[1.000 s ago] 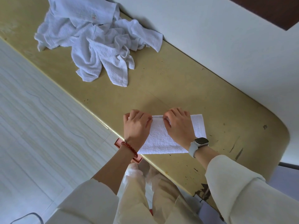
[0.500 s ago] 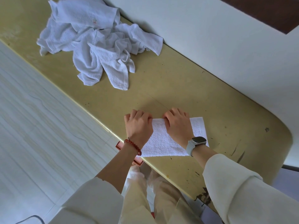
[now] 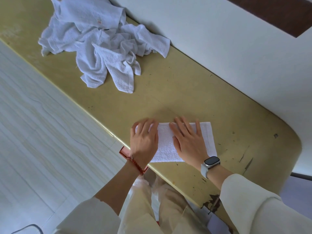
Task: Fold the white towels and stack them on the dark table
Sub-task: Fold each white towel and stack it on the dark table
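The yellow desk (image 3: 185, 92) runs diagonally from the upper left of the frame to the lower right, its scuffed rounded end at the right edge; a dark brown surface (image 3: 276, 12) shows only as a wedge in the upper right corner, and whether that is the dark table I cannot tell. A heap of unfolded white towels (image 3: 94, 48) lies crumpled in the upper left, well apart from the work going on below centre. There the folded towel (image 3: 166, 144) lies as a flat rectangle near the desk's front edge.

Half a second ago both hands had their fingers curled over the towel's far edge; now they are spread flat. The left hand (image 3: 144, 141), with a red bead bracelet (image 3: 135, 163) at the wrist, covers the towel's left end with fingers wide and slightly blurred, so it is probably sliding. The right hand (image 3: 190, 141), with a smartwatch (image 3: 210, 163) on the wrist, presses palm-down on the middle, fingers splayed, gripping nothing.

That change suggests the fold is made and is being smoothed. This towel looks close to ready for lifting away to the stack, while the heap shows most of the task is left.
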{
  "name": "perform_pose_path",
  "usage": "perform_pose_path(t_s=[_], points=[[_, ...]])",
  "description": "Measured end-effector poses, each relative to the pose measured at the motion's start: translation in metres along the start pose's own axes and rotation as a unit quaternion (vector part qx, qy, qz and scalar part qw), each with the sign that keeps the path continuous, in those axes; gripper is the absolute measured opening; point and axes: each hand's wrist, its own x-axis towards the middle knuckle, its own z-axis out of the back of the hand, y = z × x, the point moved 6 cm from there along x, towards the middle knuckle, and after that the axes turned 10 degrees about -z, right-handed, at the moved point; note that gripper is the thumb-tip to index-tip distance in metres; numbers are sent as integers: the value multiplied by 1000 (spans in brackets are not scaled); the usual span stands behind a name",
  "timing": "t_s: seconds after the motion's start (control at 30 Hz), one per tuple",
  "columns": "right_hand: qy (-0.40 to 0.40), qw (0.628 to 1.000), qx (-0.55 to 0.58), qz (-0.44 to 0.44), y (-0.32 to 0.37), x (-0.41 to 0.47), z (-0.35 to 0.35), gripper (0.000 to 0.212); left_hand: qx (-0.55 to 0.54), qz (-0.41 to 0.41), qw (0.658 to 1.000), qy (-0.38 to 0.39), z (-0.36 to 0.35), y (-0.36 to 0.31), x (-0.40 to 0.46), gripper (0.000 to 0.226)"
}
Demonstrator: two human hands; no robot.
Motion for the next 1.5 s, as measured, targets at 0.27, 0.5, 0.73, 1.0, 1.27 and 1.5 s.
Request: perform_pose_path(t_s=[0.27,0.5,0.73,1.0,1.27,1.5], points=[[50,998,-22,-20,-2,-2,-12,49,53,-39,981,180,-28,-10,-33,50],[-48,996,47,-63,-34,-1,19,37,48,-103,985,131,-15,6,-18,44],[-49,992,66,-96,-54,-12,30,38,30,-199,978,53,5,-6,-26,24],[48,988,114,96,-12,-50,18,33,148,-87,981,89,7,31,-12,29],[34,970,128,203,-5,-61,19,15,2,-91,995,-36,28,-6,-60,15],[24,964,137,228,-3,-62,16,7,-10,-113,992,52,14,-17,-106,34]])
